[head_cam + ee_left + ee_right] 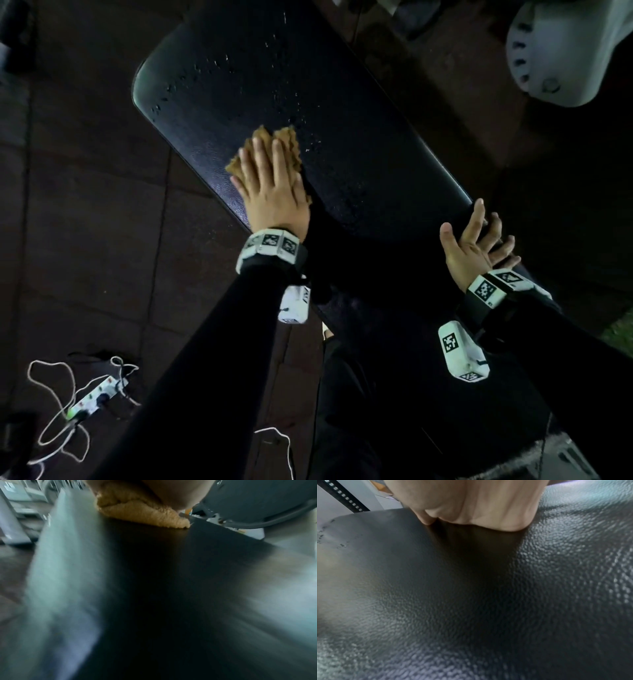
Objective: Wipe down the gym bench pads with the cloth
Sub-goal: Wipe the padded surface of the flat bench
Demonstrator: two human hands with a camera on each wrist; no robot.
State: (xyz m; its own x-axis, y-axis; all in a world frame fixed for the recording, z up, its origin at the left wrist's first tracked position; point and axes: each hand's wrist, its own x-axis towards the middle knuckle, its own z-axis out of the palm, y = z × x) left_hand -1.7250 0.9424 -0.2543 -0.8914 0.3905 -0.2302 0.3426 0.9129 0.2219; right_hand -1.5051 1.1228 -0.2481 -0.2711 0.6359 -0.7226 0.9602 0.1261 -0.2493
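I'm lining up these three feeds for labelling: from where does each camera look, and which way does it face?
Head: worn on the head, looking forward and down at the black bench pad; shows both sleeved arms, the left hand flat on the tan cloth, the right hand on the pad's edge.
Left wrist: low over the pad, facing along the hand to the cloth; blurred.
Right wrist: low over the pad, facing the palm resting on it.
Shared: all show the pad; head and left wrist show the cloth.
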